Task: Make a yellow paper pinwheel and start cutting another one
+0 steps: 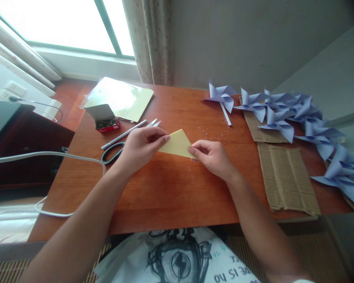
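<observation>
Between my two hands is a piece of yellow paper [178,144], folded into a triangle with its peak pointing away from me. My left hand [144,143] pinches its left side between thumb and fingers. At the right corner, my right hand [211,155] pinches it the same way. Just beyond my left wrist lie scissors [113,152] with dark handles, partly hidden by that hand. A rolled white paper stick [124,134] rests alongside them.
A stack of yellow paper [144,100] and an open red box [107,125] of small metal pieces sit at the back left. Purple paper pinwheels [279,122] crowd the right side, near corrugated cardboard [287,177]. A white cable [76,156] crosses the left edge; paper bits dot the table [171,196].
</observation>
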Motion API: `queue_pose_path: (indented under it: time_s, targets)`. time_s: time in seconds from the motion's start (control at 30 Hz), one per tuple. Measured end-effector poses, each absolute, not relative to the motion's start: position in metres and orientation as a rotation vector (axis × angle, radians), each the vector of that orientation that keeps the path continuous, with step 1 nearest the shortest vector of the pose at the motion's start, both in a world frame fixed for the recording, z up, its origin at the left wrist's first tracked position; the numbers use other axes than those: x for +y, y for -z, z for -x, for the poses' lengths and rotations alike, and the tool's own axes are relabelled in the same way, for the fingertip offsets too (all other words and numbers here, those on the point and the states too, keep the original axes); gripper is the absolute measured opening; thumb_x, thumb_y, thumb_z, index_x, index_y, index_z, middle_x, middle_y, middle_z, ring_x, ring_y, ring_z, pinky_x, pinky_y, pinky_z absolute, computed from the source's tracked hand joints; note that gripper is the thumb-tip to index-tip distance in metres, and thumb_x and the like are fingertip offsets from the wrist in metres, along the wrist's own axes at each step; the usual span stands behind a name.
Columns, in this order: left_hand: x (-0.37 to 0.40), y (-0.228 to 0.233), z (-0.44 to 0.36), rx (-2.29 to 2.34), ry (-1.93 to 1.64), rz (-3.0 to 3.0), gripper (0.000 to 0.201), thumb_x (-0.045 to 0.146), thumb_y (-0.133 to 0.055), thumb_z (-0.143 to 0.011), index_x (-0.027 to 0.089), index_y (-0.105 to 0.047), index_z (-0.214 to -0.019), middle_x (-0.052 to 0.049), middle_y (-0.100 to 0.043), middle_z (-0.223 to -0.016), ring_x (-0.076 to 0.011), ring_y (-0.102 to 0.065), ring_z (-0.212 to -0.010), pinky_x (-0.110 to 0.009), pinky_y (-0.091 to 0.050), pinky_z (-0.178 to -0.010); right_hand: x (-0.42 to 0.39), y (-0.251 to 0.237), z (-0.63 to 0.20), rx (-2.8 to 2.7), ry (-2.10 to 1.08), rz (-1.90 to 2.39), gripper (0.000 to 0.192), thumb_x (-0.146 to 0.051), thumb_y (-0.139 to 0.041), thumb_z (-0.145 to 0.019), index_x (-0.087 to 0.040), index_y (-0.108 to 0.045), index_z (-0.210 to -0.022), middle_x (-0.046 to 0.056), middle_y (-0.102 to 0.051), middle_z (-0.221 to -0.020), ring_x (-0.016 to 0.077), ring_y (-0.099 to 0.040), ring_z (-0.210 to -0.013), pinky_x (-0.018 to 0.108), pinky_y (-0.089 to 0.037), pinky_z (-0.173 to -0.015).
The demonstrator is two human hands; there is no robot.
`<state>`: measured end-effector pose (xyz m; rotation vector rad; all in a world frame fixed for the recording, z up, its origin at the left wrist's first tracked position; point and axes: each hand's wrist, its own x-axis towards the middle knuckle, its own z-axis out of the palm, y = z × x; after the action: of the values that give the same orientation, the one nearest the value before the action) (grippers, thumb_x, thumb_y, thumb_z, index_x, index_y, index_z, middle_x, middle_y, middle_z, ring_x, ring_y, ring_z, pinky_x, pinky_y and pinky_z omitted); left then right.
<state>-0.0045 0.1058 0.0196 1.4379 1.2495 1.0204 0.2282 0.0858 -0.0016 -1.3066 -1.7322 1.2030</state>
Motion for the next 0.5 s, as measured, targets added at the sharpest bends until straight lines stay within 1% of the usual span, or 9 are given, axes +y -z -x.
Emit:
queue_pose_path:
  time_s: [0.07, 0.13, 0.23, 0.3, 0.4, 0.5]
  targets:
    - [0.1065, -0.0199, 0.0067, 1.267, -1.035, -1.453, 0.015, 0.032, -0.077, -0.077, 0.017, -0.077, -0.080, -0.002, -0.067, -0.071, -0.0152, -0.057, -0.064, -0.025, -0.041, -0.058, 0.0859, 0.0026, -0.2295, -1.716, -1.267, 1.285, 0.019, -0.038, -0.067, -0.091, -0.020, -0.075, -0.089, 0.003, -0.076, -0.084, 0.0179, -0.070, -0.072, 0.028, -0.053, -0.067]
    - [0.1073, -0.0199, 0.0090, 1.272, -1.044, -1.458, 0.014, 0.031, -0.076, -0.078, 0.017, -0.077, -0.080, -0.002, -0.068, -0.073, -0.0155, -0.058, -0.066, -0.025, -0.042, -0.060, 0.0859, 0.0020, -0.2306, -1.732, -1.287, 1.285, 0.017, -0.035, -0.066, -0.091, -0.020, -0.075, -0.092, 0.003, -0.077, -0.086, 0.0181, -0.071, -0.073, 0.028, -0.054, -0.068]
    - [0.1081, -0.0190, 0.0106, 1.268, -1.024, -1.458, 0.014, 0.030, -0.076, -0.077, 0.017, -0.077, -0.080, -0.001, -0.067, -0.072, -0.0149, -0.056, -0.066, -0.025, -0.040, -0.060, 0.0858, -0.0007, -0.2315, -1.828, -1.217, 1.335, 0.018, -0.033, -0.063, -0.093, -0.020, -0.073, -0.088, 0.001, -0.073, -0.074, 0.0162, -0.068, -0.064, 0.026, -0.050, -0.060]
    - [0.1081, -0.0182, 0.0104, 1.274, -1.008, -1.458, 0.015, 0.031, -0.077, -0.077, 0.017, -0.077, -0.079, -0.001, -0.065, -0.070, -0.0146, -0.055, -0.064, -0.024, -0.038, -0.058, 0.0860, -0.0028, -0.2318, -1.884, -1.164, 1.347, 0.017, -0.032, -0.061, -0.094, -0.020, -0.072, -0.086, 0.000, -0.070, -0.068, 0.0153, -0.066, -0.061, 0.026, -0.048, -0.059]
    - [0.1080, -0.0180, 0.0090, 1.283, -1.001, -1.424, 0.018, 0.034, -0.078, -0.077, 0.017, -0.077, -0.079, -0.001, -0.065, -0.069, -0.0147, -0.055, -0.063, -0.025, -0.038, -0.058, 0.0865, -0.0046, -0.2324, -1.892, -1.142, 1.328, 0.017, -0.031, -0.061, -0.094, -0.020, -0.072, -0.089, -0.001, -0.069, -0.068, 0.0148, -0.064, -0.061, 0.026, -0.047, -0.061]
    - [0.1080, -0.0189, 0.0067, 1.293, -1.070, -1.334, 0.021, 0.037, -0.078, -0.078, 0.016, -0.076, -0.082, -0.003, -0.069, -0.075, -0.0152, -0.058, -0.068, -0.024, -0.041, -0.061, 0.0870, -0.0039, -0.2324, -1.823, -1.116, 1.325, 0.017, -0.032, -0.061, -0.094, -0.020, -0.072, -0.091, -0.001, -0.069, -0.069, 0.0146, -0.063, -0.062, 0.027, -0.047, -0.062]
